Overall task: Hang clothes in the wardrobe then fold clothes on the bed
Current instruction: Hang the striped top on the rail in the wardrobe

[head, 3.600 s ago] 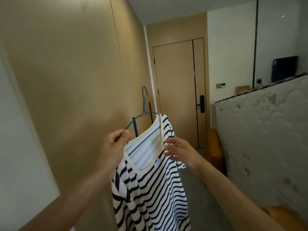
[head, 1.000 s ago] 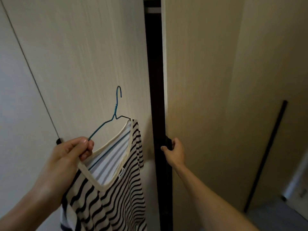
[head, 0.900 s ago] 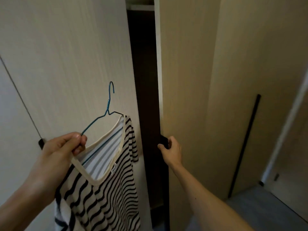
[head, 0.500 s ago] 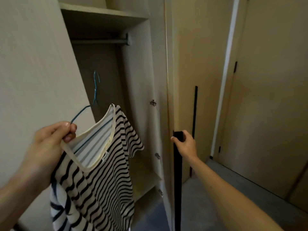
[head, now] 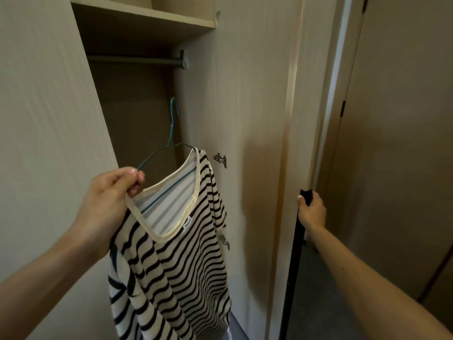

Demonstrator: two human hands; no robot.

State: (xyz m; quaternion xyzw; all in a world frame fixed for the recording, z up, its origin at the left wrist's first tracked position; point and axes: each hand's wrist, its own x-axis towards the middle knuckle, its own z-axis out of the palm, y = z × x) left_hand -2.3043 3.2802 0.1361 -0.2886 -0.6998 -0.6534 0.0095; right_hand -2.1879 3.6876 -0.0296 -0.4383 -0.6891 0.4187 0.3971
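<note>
— Where is the cream and black striped knit shirt?

— Lower centre of the frame, draped on a blue wire hanger in front of the open wardrobe. Only the right shoulder of the shirt sits on the wire; the rest hangs down and off the bottom edge.

— And the left hand?

— Left of centre, thumb and fingers pinching the hanger's left arm together with the shirt's cream neckline.

— Is the hook on anything?

— No. It points up, well below the dark metal clothes rail at upper left, which runs under a pale wooden shelf.

— The right hand?

— Right of centre, fingers curled round the top end of a long black handle strip on the edge of the pale wood wardrobe door, which stands open.

— Anything else?

— A metal hinge on the door's inner face, just right of the shirt's shoulder, a second one partly hidden behind the sleeve, and grey floor at lower right.
</note>
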